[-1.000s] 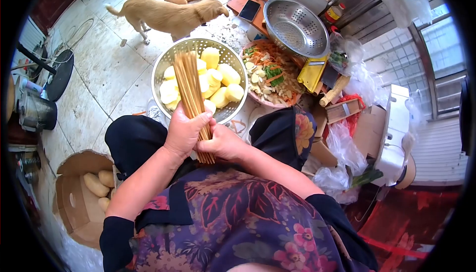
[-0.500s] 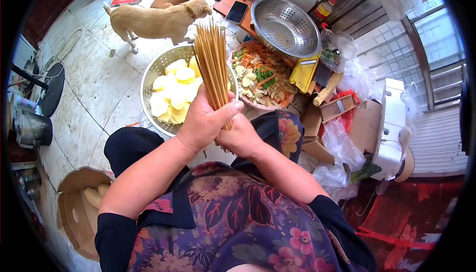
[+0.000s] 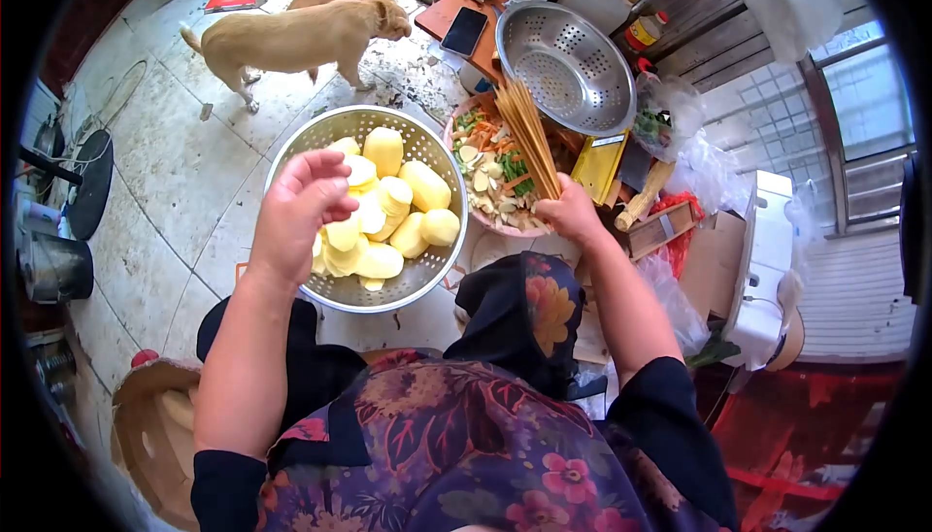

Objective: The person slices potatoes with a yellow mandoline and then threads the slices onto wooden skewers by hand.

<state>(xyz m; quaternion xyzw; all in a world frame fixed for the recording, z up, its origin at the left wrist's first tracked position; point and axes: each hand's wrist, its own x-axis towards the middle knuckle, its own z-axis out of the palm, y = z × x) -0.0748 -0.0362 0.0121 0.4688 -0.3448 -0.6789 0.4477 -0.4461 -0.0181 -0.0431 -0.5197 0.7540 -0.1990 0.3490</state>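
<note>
My right hand point(image 3: 570, 211) is closed round the lower end of a bundle of thin wooden sticks point(image 3: 527, 134), which leans over a pink-rimmed basin point(image 3: 515, 232) of cut vegetables. My left hand point(image 3: 303, 207) is raised at the left side of a metal colander point(image 3: 388, 298), its fingers apart and somewhat curled, holding nothing. In the colander lie several peeled potatoes point(image 3: 424, 185) and a pile of potato slices point(image 3: 342, 255), partly hidden by my left hand.
Two dogs point(image 3: 291, 40) stand beyond the colander. An empty metal colander point(image 3: 573, 66) and a phone point(image 3: 464, 32) rest at the upper right. Plastic bags, a cardboard box point(image 3: 714, 255) and a white foam box point(image 3: 762, 270) are at the right. Another cardboard box point(image 3: 146, 415) sits lower left.
My hands have moved apart. My right hand has carried the sticks rightward, over the basin. My left hand has let go of them and moved left, over the potatoes. The larger dog has shifted left.
</note>
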